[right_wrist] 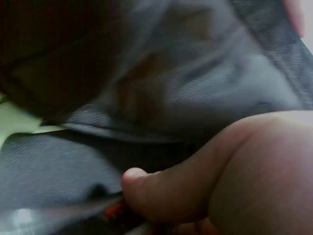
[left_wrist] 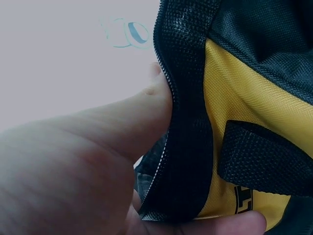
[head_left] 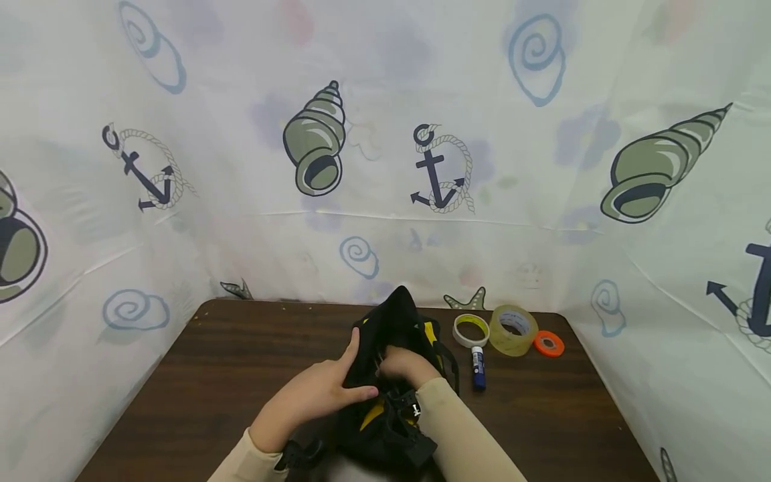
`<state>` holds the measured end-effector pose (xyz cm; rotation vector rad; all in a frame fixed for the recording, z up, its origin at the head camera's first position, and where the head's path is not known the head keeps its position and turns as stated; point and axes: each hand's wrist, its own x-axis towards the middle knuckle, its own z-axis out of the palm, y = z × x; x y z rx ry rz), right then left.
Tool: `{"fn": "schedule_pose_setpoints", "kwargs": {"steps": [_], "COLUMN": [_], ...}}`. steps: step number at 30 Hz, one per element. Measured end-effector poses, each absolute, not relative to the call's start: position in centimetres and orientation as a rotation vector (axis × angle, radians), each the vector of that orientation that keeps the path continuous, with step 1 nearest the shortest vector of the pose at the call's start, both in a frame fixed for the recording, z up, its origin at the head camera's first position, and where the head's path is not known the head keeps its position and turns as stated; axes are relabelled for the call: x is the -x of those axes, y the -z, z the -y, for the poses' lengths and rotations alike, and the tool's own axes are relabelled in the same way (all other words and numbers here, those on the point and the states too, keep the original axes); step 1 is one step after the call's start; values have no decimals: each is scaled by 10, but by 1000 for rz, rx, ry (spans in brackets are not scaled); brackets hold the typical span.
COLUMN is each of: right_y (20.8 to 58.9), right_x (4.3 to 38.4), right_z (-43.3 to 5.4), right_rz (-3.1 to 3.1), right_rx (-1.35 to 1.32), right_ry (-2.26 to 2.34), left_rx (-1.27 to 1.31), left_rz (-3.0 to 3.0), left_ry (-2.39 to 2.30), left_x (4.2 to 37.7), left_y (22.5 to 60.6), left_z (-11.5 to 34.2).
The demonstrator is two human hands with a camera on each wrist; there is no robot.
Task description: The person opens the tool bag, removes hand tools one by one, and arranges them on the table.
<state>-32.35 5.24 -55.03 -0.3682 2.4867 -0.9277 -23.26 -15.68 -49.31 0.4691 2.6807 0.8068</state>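
A black and yellow bag (head_left: 385,428) stands on the table with its zipped mouth open. My left hand (head_left: 319,395) holds the bag by its rim; in the left wrist view the zip edge (left_wrist: 168,98) runs between the thumb and a finger lying on the yellow cloth. Reaching into the bag's mouth, my right hand (head_left: 406,367) is partly hidden by the black fabric. Inside, the right wrist view shows the thumb pressed on a shiny metal tool (right_wrist: 63,213) with an orange and black part; blur and the hand hide its kind.
Right of the bag stand a white tape roll (head_left: 461,335), a wide clear tape roll (head_left: 512,345), a small orange tape roll (head_left: 549,343) and a blue glue stick (head_left: 478,371). Patterned cloth (head_left: 385,254) hangs behind the dark wooden table (head_left: 241,361). Black straps (head_left: 409,435) dangle at the bag's front.
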Motion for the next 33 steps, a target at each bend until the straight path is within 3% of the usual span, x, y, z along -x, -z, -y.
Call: {"fn": "schedule_pose_setpoints", "kwargs": {"steps": [17, 33], "right_y": [443, 430], "right_x": [271, 225], "right_z": [-102, -158], "right_rz": [-2423, -2206], "right_rx": [438, 324], "right_ry": [1439, 1958], "left_rx": [-430, -455], "left_rz": [-2707, -2703], "left_ry": [-789, -789], "left_x": [229, 229], "left_y": [489, 490], "left_z": [154, 156]}}
